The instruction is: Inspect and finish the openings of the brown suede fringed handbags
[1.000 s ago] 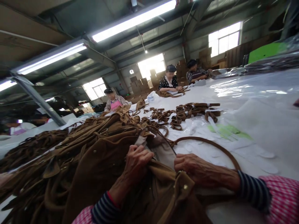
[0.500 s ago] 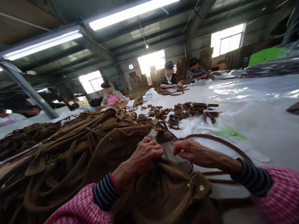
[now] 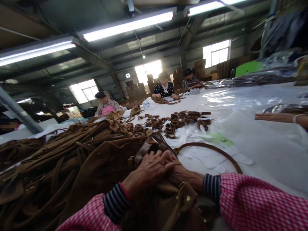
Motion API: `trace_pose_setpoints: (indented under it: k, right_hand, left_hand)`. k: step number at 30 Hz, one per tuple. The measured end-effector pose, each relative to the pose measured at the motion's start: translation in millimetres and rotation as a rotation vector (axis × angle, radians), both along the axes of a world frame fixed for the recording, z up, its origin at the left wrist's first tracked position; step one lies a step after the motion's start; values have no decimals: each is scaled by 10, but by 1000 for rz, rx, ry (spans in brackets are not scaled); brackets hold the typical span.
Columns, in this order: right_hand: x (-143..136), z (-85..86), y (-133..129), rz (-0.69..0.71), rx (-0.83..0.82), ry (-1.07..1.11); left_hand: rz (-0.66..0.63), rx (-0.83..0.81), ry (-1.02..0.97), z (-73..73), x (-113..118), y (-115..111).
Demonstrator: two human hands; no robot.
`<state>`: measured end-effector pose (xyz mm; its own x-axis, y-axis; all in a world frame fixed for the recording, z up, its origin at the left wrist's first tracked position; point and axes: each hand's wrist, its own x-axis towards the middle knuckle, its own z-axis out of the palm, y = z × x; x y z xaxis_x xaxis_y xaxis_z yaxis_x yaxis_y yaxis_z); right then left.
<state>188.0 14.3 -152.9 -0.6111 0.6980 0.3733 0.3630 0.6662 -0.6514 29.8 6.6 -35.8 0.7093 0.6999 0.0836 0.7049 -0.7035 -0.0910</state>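
Note:
A brown handbag (image 3: 166, 202) with brass-coloured studs lies in front of me, its zipped mouth facing away and a dark lining visible. My left hand (image 3: 152, 166) lies across the bag's opening, fingers curled on its edge. Close against it, partly underneath, is my right hand (image 3: 180, 175); its fingers are hidden by the left hand and the bag. The bag's long strap (image 3: 216, 149) arcs out to the right over the white table (image 3: 262, 160).
A large pile of brown bags (image 3: 60, 157) fills the left side. Bundled brown straps (image 3: 175, 123) lie beyond my hands, near white paper scraps (image 3: 214, 160). Several co-workers sit across the table. Another person's arm (image 3: 300, 120) enters at the right. Clear plastic sheeting (image 3: 231, 96) covers the far right.
My right hand has moved left and down into the bag's opening, against my left hand. The pale lining is now mostly covered. Another person's arm has appeared at right; the view has turned right.

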Motion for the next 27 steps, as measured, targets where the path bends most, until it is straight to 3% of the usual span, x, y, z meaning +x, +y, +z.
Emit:
trace_pose_setpoints:
  k: [6, 11, 13, 15, 18, 20, 23, 27]
  right_hand:
    - [38, 350, -76, -60, 141, -201]
    - [99, 473, -44, -35, 153, -168]
    - [240, 570, 34, -125, 120, -97]
    - [464, 695, 148, -309, 121, -39]
    - [827, 853, 353, -512, 196, -119]
    - [980, 897, 467, -494, 219, -299]
    - [1014, 886, 562, -324, 213, -548]
    - [915, 850, 656, -223, 191, -618]
  left_hand:
    - [-114, -46, -49, -71, -677, -122]
    - [-152, -144, -229, -292, -725, -35]
    - [-125, -128, -292, -421, -696, 13]
    - [-114, -112, -320, -509, -680, 37]
    - [-135, -114, -335, -531, -675, 35]
    - [-155, -96, -349, -498, -676, 19]
    - [-187, -34, -353, -447, -680, -14]
    - [-192, -22, -349, -436, -680, -42]
